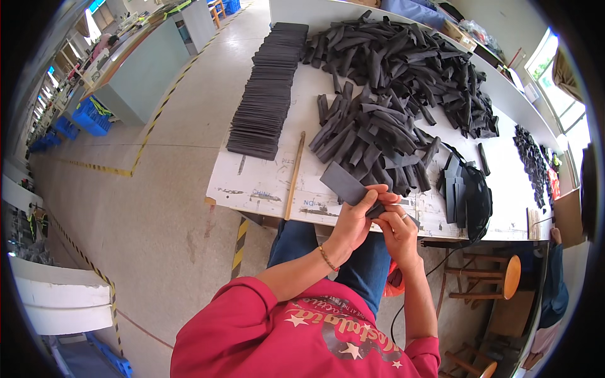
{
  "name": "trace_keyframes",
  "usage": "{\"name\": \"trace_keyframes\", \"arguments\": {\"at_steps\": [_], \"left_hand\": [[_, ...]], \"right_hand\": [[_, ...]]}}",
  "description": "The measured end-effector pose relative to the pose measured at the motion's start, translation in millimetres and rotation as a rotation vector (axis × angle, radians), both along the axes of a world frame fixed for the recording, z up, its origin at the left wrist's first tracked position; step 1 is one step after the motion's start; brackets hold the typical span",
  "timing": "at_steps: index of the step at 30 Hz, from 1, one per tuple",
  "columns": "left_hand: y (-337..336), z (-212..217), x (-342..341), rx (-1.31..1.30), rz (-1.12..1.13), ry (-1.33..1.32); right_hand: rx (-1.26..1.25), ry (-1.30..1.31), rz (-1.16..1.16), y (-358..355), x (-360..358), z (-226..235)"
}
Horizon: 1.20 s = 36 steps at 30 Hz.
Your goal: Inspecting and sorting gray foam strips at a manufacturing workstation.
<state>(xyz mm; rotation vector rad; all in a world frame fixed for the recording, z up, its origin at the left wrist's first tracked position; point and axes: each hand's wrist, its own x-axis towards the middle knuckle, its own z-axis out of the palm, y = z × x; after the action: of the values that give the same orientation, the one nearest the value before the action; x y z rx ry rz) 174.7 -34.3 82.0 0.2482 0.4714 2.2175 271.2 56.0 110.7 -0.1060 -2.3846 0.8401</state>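
Observation:
Above the table's front edge my left hand (357, 218) grips a dark grey flat strip (342, 182), thumb on top. One end of the strip sticks out flat to the upper left. My right hand (398, 228) is closed on the strip's other end beside the left, fingers bent around it; a dark corner shows past that hand. Just beyond the hands lies a heap of curled dark grey pieces (378, 135), loosely tangled. Left of them, a wooden stick (295, 176) rests on the white table (236, 183).
A long row of flat dark pieces (268, 94) lines the table's left side. A bigger pile (403, 57) spreads at the back. At the right are a black bag-like item (478, 201) with flat pieces and wooden stools (510, 277). Yellow-black floor tape (151, 132) runs left.

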Motion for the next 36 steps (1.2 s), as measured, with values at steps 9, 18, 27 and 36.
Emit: {"name": "trace_keyframes", "arguments": {"at_steps": [9, 18, 27, 36], "left_hand": [[-3.0, 10.3, -13.3, -0.094, 0.081, 0.171], [-9.1, 22.9, -20.9, -0.035, 0.073, 0.331], [-8.7, 16.8, -20.8, -0.015, -0.046, 0.337], [-7.6, 8.9, -27.7, -0.014, -0.03, 0.232]], "right_hand": [[-0.737, -0.021, -0.097, -18.9, -10.9, -9.8], [-1.132, 0.057, -0.155, -25.7, -3.5, 7.6], [-1.346, 0.204, -0.065, -17.6, -6.4, -10.3], [-1.189, 0.022, 0.019, -22.0, -4.7, -5.5]]}}
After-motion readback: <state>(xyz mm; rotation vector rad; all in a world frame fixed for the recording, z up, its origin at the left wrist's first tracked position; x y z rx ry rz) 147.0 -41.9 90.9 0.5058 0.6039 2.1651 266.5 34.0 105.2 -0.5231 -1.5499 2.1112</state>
